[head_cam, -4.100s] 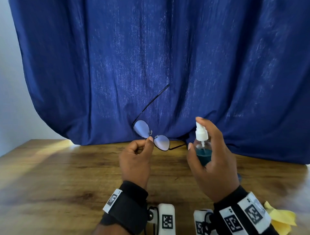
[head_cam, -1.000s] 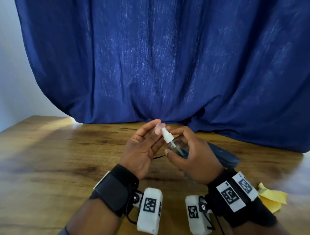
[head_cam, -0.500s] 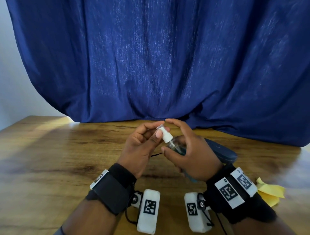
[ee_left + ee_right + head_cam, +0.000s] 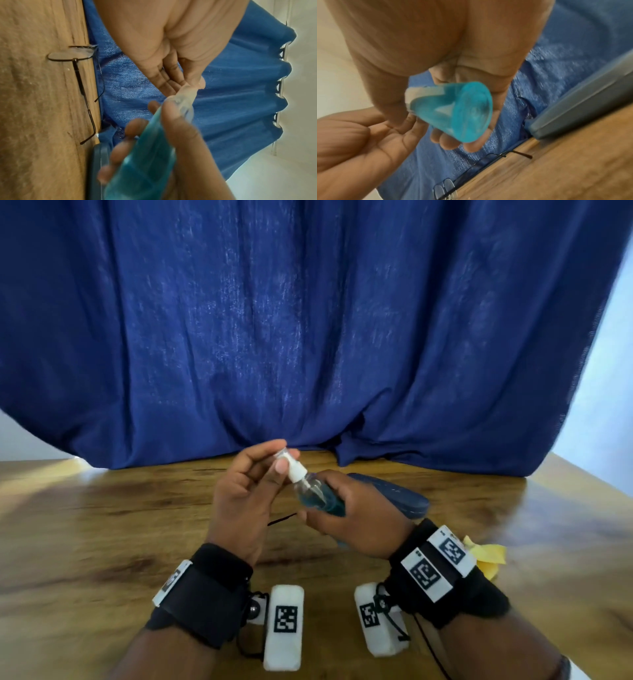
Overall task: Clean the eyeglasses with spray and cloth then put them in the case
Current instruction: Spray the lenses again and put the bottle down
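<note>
Right hand point(image 4: 356, 518) is wrapped round the body of the spray bottle point(image 4: 317, 496), tilting it so the white nozzle leans left toward the other hand, and there's the left hand point(image 4: 245, 498), fingertips pinched at the nozzle's top on what looks like a small clear cap; whether it's going on or coming off, I can't tell. Holding the bottle low and angled looks like the way to steady it for that two-handed fiddle. The bottle is clear, with blue liquid filling most of it. The eyeglasses point(image 4: 80, 83) lie free on the wooden table point(image 4: 102, 542), arms unfolded, at the far edge against the blue curtain point(image 4: 308, 320). The dark blue case point(image 4: 394, 496) sits shut just right of the hands, contents hidden. The yellow cloth point(image 4: 486, 556) waits near the right wrist, untouched.
</note>
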Action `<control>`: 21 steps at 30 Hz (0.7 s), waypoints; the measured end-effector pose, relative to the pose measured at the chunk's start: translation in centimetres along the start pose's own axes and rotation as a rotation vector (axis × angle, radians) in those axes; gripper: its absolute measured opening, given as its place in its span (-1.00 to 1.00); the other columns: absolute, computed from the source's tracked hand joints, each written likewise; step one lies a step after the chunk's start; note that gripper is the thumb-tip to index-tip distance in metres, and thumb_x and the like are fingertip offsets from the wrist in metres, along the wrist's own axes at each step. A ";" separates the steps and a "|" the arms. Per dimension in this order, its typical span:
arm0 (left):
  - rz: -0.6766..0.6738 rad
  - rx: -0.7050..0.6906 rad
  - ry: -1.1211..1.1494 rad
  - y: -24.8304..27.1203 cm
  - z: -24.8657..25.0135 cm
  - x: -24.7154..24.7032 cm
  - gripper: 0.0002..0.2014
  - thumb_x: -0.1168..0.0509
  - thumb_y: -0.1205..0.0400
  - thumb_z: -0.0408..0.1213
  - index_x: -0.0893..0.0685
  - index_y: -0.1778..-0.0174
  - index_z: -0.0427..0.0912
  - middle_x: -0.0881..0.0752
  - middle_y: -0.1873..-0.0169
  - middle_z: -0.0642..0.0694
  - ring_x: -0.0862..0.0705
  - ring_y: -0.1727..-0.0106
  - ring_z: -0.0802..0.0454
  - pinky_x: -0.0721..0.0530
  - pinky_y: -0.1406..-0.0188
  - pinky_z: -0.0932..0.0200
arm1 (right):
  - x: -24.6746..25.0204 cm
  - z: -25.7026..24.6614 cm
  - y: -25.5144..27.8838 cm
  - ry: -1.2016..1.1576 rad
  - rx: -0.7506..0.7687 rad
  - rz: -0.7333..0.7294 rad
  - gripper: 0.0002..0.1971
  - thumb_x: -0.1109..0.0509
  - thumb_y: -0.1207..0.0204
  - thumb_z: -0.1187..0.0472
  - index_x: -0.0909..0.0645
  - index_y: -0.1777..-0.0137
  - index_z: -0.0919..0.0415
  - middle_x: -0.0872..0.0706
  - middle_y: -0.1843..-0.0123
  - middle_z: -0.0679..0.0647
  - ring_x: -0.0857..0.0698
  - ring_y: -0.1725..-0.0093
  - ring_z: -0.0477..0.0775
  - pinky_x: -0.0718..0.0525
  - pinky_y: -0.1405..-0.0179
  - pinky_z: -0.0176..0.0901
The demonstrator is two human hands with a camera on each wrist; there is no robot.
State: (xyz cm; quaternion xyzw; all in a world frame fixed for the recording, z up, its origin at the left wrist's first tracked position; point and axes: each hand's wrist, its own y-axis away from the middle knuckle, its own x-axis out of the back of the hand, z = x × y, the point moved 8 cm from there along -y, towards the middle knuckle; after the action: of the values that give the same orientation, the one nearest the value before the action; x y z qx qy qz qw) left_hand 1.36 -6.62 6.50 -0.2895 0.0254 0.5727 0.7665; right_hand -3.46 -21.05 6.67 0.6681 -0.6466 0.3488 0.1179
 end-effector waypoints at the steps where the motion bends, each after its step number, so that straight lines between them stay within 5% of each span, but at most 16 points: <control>1: -0.025 -0.005 -0.027 0.1 0.2 -0.3 -0.68 -0.40 -0.56 -0.24 -0.71 -0.24 -0.15 -0.88 -0.11 -0.16 -0.84 -0.15 -0.07 -0.84 -0.14 0.09 | 0.2 -0.1 0.6 0.056 -0.007 -0.008 -0.65 -0.54 -0.54 -0.06 -0.58 -0.25 -0.04 -0.71 0.14 -0.16 -0.73 0.20 -0.18 -0.69 0.19 -0.22; 5: -0.168 0.018 -0.117 1.5 -0.2 -3.0 -0.59 -0.41 -0.58 -0.21 -0.68 -0.36 -0.16 -0.86 -0.17 -0.19 -0.84 -0.17 -0.08 -0.84 -0.16 0.03 | 2.9 -0.2 4.1 0.098 -0.046 0.050 -0.73 -0.57 -0.51 -0.08 -0.60 -0.09 -0.07 -0.69 0.12 -0.15 -0.67 0.18 -0.22 -0.61 0.17 -0.33; 7: -0.239 0.022 -0.182 2.3 -0.5 -4.3 -0.60 -0.44 -0.55 -0.15 -0.71 -0.33 -0.08 -0.88 -0.13 -0.11 -0.84 -0.16 0.01 -0.82 -0.05 0.15 | 6.0 0.7 6.2 0.007 -0.110 0.148 -0.71 -0.63 -0.47 -0.01 -0.66 -0.10 0.00 -0.75 0.11 -0.04 -0.70 0.18 -0.20 -0.70 0.13 -0.22; 12: -0.236 0.026 -0.264 2.7 -0.6 -4.6 -0.80 -0.41 -0.67 -0.25 -0.77 -0.20 0.01 -0.91 -0.01 0.01 -0.83 -0.04 0.20 -0.76 0.14 0.37 | 16.2 5.7 10.7 0.028 -0.241 0.577 -0.67 -0.71 -0.35 0.01 -0.71 -0.05 0.01 -0.77 0.16 -0.13 -0.72 0.22 -0.25 -0.72 0.13 -0.24; 14: -0.217 0.020 -0.284 2.7 -0.7 -4.2 -0.81 -0.39 -0.69 -0.27 -0.77 -0.20 0.00 -0.91 0.00 0.03 -0.83 -0.05 0.21 -0.78 0.15 0.36 | 19.4 8.7 12.0 0.097 -0.337 0.698 -0.62 -0.71 -0.33 -0.02 -0.71 -0.06 0.08 -0.78 0.14 -0.10 -0.76 0.16 -0.11 -0.74 0.07 -0.12; 17: -0.185 0.030 -0.316 2.5 -0.8 -3.6 -0.80 -0.38 -0.71 -0.27 -0.76 -0.24 -0.05 -0.90 0.00 0.03 -0.83 -0.06 0.19 -0.80 0.14 0.35 | 21.7 12.7 12.8 0.174 -0.499 0.753 -0.60 -0.72 -0.32 0.00 -0.70 -0.06 0.13 -0.81 0.04 0.08 -0.78 -0.01 0.18 -0.77 -0.10 0.08; 21: -0.170 0.052 -0.361 2.2 -0.9 -2.9 -0.79 -0.36 -0.72 -0.24 -0.77 -0.26 -0.02 -0.88 -0.04 -0.03 -0.83 -0.07 0.16 -0.80 0.06 0.19 | 21.5 15.7 12.2 0.249 -0.634 0.702 -0.51 -0.72 -0.31 -0.01 -0.68 -0.16 0.17 -0.79 -0.06 0.10 -0.76 -0.07 0.19 -0.68 -0.07 -0.05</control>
State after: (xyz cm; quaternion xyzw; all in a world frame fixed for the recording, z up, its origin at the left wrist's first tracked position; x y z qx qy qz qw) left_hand -1.33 -9.13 5.84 -0.1633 -0.1221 0.5479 0.8113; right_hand -11.75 -49.03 4.94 0.2940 -0.8882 0.2309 0.2672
